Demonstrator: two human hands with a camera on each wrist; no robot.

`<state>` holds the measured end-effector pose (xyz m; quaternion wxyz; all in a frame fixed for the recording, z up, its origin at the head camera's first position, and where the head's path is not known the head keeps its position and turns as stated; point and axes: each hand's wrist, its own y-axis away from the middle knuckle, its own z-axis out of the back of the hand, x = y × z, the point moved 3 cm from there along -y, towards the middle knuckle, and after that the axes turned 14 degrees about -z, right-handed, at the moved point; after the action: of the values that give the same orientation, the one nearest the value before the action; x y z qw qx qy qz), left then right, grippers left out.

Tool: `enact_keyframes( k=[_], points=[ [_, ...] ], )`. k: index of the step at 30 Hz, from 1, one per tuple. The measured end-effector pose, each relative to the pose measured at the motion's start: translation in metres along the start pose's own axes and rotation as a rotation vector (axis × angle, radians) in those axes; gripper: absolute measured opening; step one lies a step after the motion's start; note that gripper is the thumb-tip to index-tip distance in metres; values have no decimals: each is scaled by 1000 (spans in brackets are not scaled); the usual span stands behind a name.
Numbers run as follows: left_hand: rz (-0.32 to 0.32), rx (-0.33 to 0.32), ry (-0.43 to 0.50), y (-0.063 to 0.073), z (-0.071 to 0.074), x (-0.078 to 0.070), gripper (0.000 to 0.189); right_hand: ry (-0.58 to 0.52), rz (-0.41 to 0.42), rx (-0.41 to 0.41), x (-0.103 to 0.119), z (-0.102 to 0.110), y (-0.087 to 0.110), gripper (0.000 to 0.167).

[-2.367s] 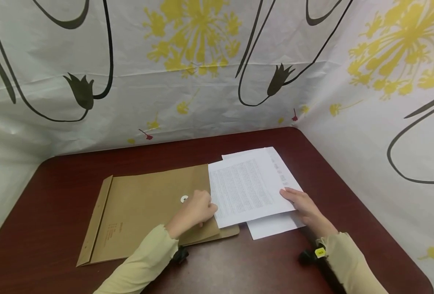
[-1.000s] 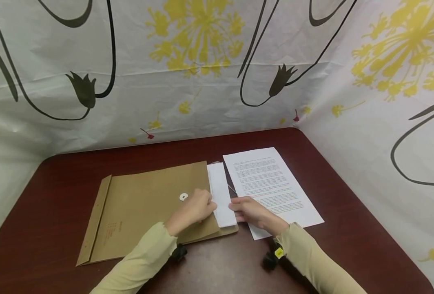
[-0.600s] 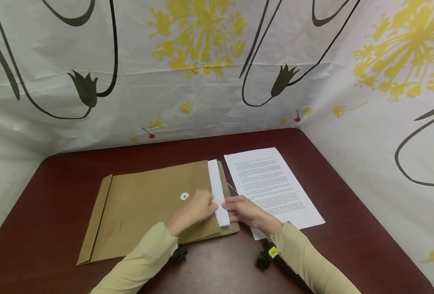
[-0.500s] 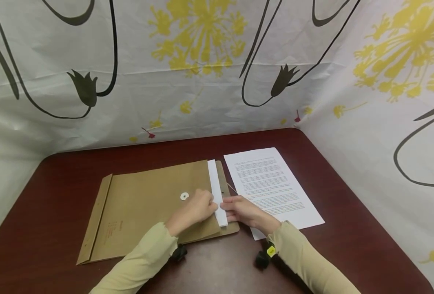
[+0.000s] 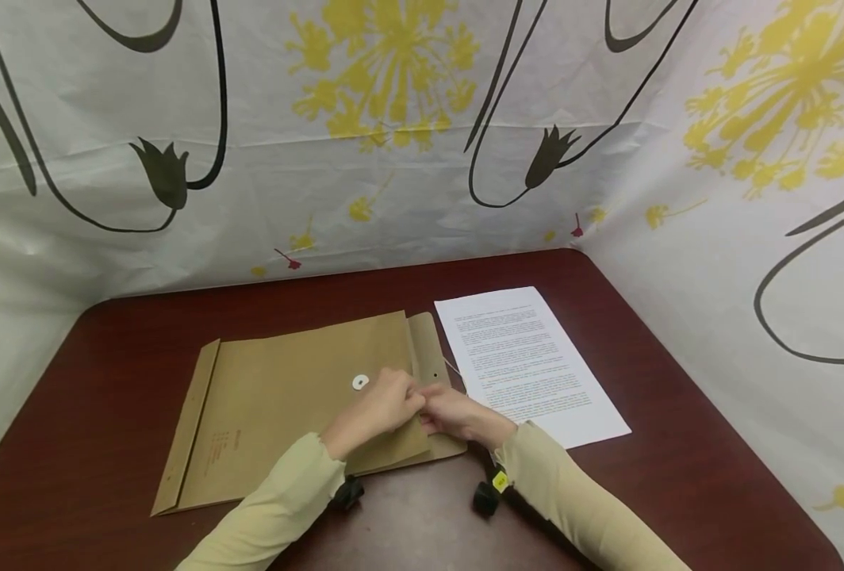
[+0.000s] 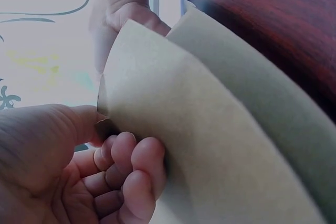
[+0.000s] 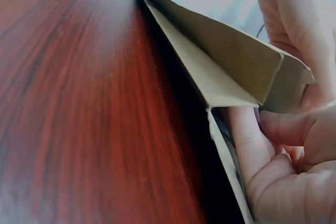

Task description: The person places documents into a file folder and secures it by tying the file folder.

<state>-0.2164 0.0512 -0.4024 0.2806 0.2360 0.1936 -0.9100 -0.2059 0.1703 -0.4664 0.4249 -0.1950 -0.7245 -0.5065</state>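
A brown document envelope (image 5: 286, 404) lies flat on the table, its mouth to the right and its rounded flap (image 5: 429, 349) folded out. My left hand (image 5: 379, 400) pinches the edge of the upper panel (image 6: 173, 98), thumb above and fingers curled below, lifting it off the flap side. My right hand (image 5: 458, 412) reaches in at that mouth from the right. In the right wrist view its thumb (image 7: 286, 127) and fingers grip close together under the raised panel. The stack of papers they held is hidden inside the envelope, fingertips at the opening.
A printed sheet (image 5: 529, 357) lies flat to the right of the envelope, partly behind the right wrist. A white button (image 5: 360, 382) and string belong to the envelope. The dark red table (image 5: 408, 523) meets a patterned cloth (image 5: 322, 198) behind and at the sides.
My right hand has moved left and pushed the white stack into the envelope until none of it shows in the head view. My left hand has kept its place on the panel edge.
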Motion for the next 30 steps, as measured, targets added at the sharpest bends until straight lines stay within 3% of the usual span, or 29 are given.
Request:
enact_keyframes(
  k=[7, 21, 24, 30],
  points=[
    [7, -13, -15, 0, -1, 0, 35, -15, -12, -44, 1, -5, -5, 24],
    [49, -18, -19, 0, 1, 5, 37, 4, -2, -54, 1, -7, -10, 18],
    [63, -28, -32, 0, 1, 6, 38, 23, -7, -64, 1, -3, -8, 18],
    [123, -36, -19, -2, -2, 6, 39, 32, 38, -77, 4, 25, 11, 36]
  ],
)
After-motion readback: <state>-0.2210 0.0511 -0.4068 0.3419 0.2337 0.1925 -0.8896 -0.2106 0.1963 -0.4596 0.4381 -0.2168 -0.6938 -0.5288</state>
